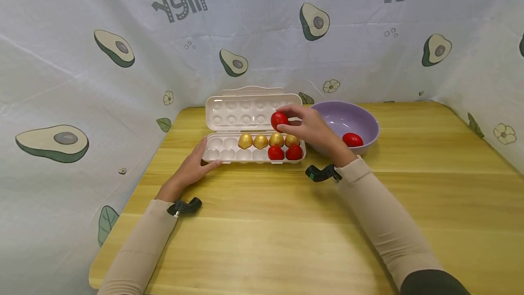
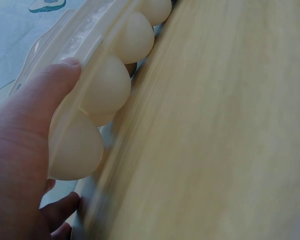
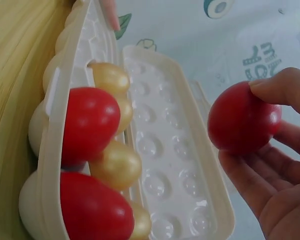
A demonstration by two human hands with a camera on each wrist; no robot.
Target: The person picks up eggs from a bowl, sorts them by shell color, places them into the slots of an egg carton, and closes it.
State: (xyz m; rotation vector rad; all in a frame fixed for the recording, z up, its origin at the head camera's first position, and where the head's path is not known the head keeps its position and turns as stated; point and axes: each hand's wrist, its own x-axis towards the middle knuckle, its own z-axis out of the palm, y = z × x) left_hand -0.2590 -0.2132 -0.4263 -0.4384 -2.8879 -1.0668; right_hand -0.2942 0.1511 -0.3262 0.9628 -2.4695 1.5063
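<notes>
A white plastic egg carton (image 1: 239,161) stands with its lid up at the back of the wooden table. At its left end my left hand (image 1: 191,167) grips it, thumb over the front rim and fingers low at the side. My right hand (image 1: 313,127) pinches a red egg (image 3: 242,119) between thumb and fingers, raised over the right part of the carton. Several gold eggs (image 1: 260,141) fill the right side of the back row. In front of them sit two red eggs (image 1: 294,152). The cups on the left hold nothing.
A purple bowl (image 1: 339,115) stands right of the carton, partly behind my right forearm, with a red egg (image 1: 352,139) inside. Close behind hangs a white cloth (image 1: 270,58) printed with avocados. The table's left edge runs beside my left arm.
</notes>
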